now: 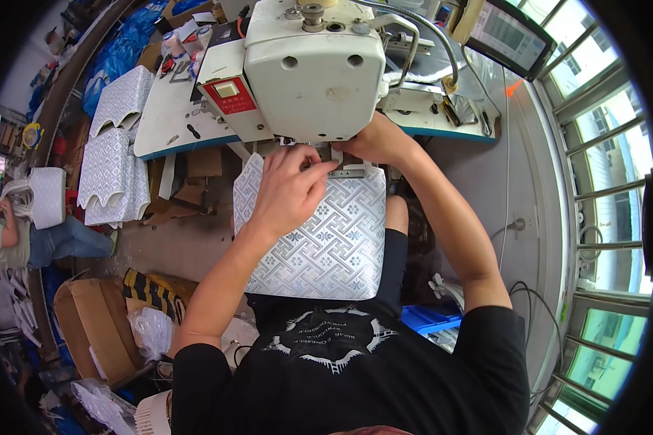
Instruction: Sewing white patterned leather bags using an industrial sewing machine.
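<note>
A white industrial sewing machine (pixel 315 80) stands in front of me, its head above both hands. A white and grey patterned panel (pixel 326 239), perhaps a bag piece, hangs from under the machine's needle area down over my lap. My left hand (pixel 292 187) lies across the panel's upper left edge with curled fingers, the forefinger reaching right beside a small metal plate (pixel 347 174). From the right, my right hand (pixel 377 143) reaches below the machine head. Its fingertips close near a narrow pale strip (pixel 337 155). What either hand grips is partly hidden under the head.
Stacked patterned pieces (pixel 112 174) lie left of the white worktable (pixel 170 130). Thread cones, scissors and small tools sit on the tabletop. A screen (pixel 504 36) stands at upper right. Cardboard boxes (pixel 98 326) are at lower left. Another person (pixel 33 239) holds a pale bag at far left.
</note>
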Motion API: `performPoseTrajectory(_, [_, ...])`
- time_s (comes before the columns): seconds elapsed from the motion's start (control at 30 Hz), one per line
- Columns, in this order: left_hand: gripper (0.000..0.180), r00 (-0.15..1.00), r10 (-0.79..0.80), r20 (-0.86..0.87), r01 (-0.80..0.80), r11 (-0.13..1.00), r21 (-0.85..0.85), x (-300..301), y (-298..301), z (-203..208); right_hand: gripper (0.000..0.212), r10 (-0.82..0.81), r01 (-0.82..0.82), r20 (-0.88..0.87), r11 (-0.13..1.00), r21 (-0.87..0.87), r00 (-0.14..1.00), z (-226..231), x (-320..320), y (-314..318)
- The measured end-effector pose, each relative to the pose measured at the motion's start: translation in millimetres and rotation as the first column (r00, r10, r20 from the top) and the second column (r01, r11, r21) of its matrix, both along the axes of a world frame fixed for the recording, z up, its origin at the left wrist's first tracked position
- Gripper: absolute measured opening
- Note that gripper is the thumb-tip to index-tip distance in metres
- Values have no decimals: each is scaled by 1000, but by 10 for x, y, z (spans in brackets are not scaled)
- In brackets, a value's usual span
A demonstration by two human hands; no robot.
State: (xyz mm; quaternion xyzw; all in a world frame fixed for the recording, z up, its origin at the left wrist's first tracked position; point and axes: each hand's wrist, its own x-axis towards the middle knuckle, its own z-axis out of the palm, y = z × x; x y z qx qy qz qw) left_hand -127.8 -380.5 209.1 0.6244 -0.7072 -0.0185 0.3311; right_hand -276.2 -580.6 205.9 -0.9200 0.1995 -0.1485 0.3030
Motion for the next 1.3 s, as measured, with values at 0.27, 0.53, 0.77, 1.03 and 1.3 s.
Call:
performPoseTrajectory(0.27, [45, 981, 189, -45, -190, 981, -28, 96, -441, -276, 28, 18, -18, 17, 1000, 23, 1000, 29, 5, -5])
performPoseTrajectory(0.53, [44, 969, 231, -86, -223, 970, 91, 123, -558, -357, 28, 20, -27, 65, 993, 113, 998, -14, 1, 0])
performPoseTrajectory(0.77, [31, 983, 160, -93, -151, 983, 105, 154, -115, -221, 27, -2, -1, 25, 997, 81, 1000, -2, -15, -8])
performPoseTrajectory(1.03, [32, 1000, -9, 15, 9, 1000, 10, 160, -117, -65, 28, 60, -72, 114, 992, 105, 992, -1, -21, -6])
performPoseTrajectory(1.3, [31, 987, -63, -145, 74, 995, 72, 277, -122, -66, 27, 25, -34, 74, 991, 126, 997, 39, -29, 19])
